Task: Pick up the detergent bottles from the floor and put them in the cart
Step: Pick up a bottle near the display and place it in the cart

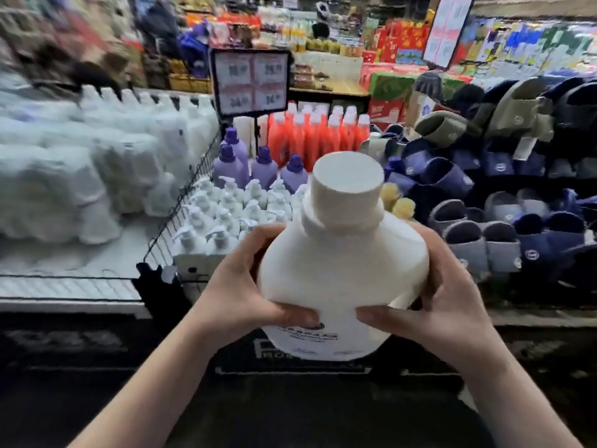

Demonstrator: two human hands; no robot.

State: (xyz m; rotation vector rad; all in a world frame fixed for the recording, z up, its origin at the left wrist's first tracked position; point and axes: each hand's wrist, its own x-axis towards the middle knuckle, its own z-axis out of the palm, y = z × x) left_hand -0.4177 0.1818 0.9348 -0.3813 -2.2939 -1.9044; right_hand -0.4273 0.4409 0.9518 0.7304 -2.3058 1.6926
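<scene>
we are clasping the big white plastic detergent bottle (342, 270) with left hand (239, 295) and right hand (445, 305), aiming to carry it upright

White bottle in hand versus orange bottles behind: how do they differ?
The white bottle is all white; the orange bottles have white caps. The white bottle is gripped by left hand and right hand; the orange bottles stand untouched. The white bottle looks squat, the orange bottles slim. All are capped.
</scene>
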